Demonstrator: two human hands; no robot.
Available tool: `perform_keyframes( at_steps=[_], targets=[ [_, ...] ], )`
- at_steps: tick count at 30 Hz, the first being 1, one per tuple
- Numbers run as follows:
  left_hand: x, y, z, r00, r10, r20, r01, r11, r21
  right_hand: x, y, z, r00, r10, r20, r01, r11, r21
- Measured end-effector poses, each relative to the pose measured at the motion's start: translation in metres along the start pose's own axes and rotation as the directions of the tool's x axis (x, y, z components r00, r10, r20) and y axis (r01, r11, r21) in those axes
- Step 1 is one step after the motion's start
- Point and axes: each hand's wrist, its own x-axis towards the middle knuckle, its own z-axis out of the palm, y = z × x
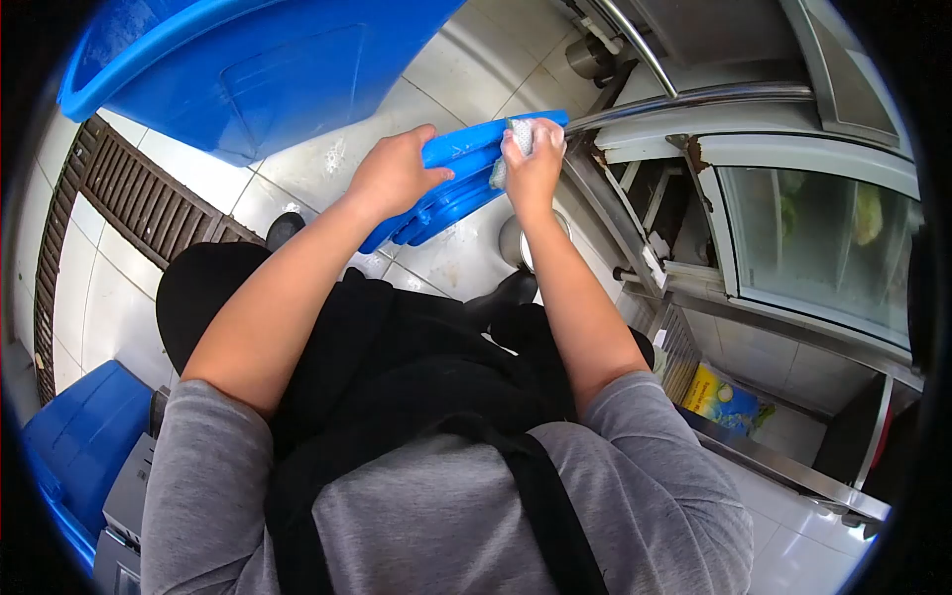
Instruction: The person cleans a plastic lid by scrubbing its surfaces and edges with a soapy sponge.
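My left hand point(391, 173) grips the near left part of a blue plastic lid point(464, 147), thumb on its top edge. The lid is ridged, looks wet and is held tilted above the floor. In my right hand point(535, 164) is a pale, foamy sponge point(499, 171) with a greenish edge, pressed against the lid toward its right end. My right fingers are curled round the sponge and hide part of it. The lid's underside is turned away from me.
A large blue bin point(297, 74) stands ahead on the left. A brown floor grate point(149, 188) crosses the wet white tiles point(441, 263). At right are a metal rail point(694, 101) and a glass-fronted cabinet point(813, 238). Another blue bin point(89, 436) sits behind my left side.
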Motion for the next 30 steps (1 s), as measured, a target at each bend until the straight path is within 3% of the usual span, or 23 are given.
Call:
perform_keyframes(
  at_steps=[3, 7, 9, 11, 12, 13, 16, 17, 19, 20, 21, 23, 25, 27, 29, 30],
  targets=[
    [0.001, -0.002, 0.001, 1.0, -0.007, 0.017, 0.007, 1.0, -0.009, -0.004, -0.002, 0.006, 0.993, 0.107, 0.044, -0.109, 0.993, 0.055],
    [-0.001, 0.001, 0.001, 0.998, -0.019, 0.053, 0.02, 1.0, -0.016, -0.024, -0.051, 0.0, 0.982, -0.106, 0.158, 0.066, 0.968, 0.242],
    [-0.003, 0.001, 0.005, 0.999, -0.004, 0.033, 0.004, 1.0, -0.014, -0.024, -0.037, 0.003, 0.967, -0.211, 0.14, 0.161, 0.94, 0.301],
    [-0.004, 0.002, 0.008, 1.0, 0.013, 0.019, -0.013, 1.0, -0.012, -0.007, 0.006, 0.003, 0.98, -0.105, 0.168, 0.08, 0.986, 0.144],
    [-0.004, 0.003, 0.009, 1.0, 0.003, 0.014, -0.002, 1.0, -0.029, 0.003, 0.016, 0.002, 0.971, 0.064, 0.228, -0.086, 0.993, 0.086],
    [-0.004, 0.004, 0.009, 1.0, -0.007, 0.01, 0.007, 0.999, -0.042, 0.001, 0.004, -0.001, 0.972, 0.076, 0.222, -0.097, 0.992, 0.085],
    [-0.003, -0.002, 0.019, 0.996, 0.018, -0.093, -0.022, 0.999, -0.048, -0.026, -0.054, -0.005, 0.968, -0.185, 0.171, 0.144, 0.963, 0.228],
    [-0.003, 0.0, 0.019, 0.996, 0.021, -0.089, -0.025, 0.999, -0.043, -0.032, -0.067, -0.009, 0.979, -0.137, 0.151, 0.087, 0.951, 0.297],
    [-0.007, 0.004, 0.02, 1.0, -0.003, -0.002, 0.003, 1.0, 0.015, -0.024, -0.029, -0.014, 0.964, -0.211, 0.163, 0.184, 0.969, 0.165],
    [-0.008, 0.006, 0.022, 1.0, 0.004, -0.021, -0.004, 1.0, 0.027, -0.015, -0.007, -0.017, 0.97, -0.008, 0.243, -0.01, 0.997, 0.072],
    [-0.01, 0.009, 0.025, 1.0, 0.003, -0.01, -0.003, 1.0, 0.027, -0.003, 0.005, -0.017, 0.988, 0.1, 0.114, -0.107, 0.993, 0.056],
    [-0.007, 0.015, 0.025, 0.998, 0.017, -0.057, -0.012, 0.997, 0.076, -0.02, 0.0, -0.014, 0.988, 0.127, 0.092, -0.129, 0.992, 0.013],
    [-0.005, 0.013, 0.027, 0.994, 0.064, -0.09, -0.056, 0.995, 0.086, -0.035, -0.047, -0.014, 0.994, -0.109, 0.022, 0.103, 0.977, 0.189],
    [-0.006, 0.009, 0.028, 0.987, 0.113, -0.112, -0.101, 0.99, 0.102, -0.041, -0.058, -0.017, 0.998, -0.057, 0.018, 0.05, 0.964, 0.26],
    [-0.006, 0.009, 0.029, 0.996, 0.039, -0.075, -0.037, 0.999, 0.026, -0.035, -0.013, -0.02, 0.999, -0.019, 0.038, 0.013, 0.99, 0.142],
    [-0.007, 0.011, 0.029, 0.997, 0.036, -0.07, -0.034, 0.999, 0.024, -0.026, 0.009, -0.023, 0.976, 0.188, 0.106, -0.194, 0.98, 0.048]
  ],
)
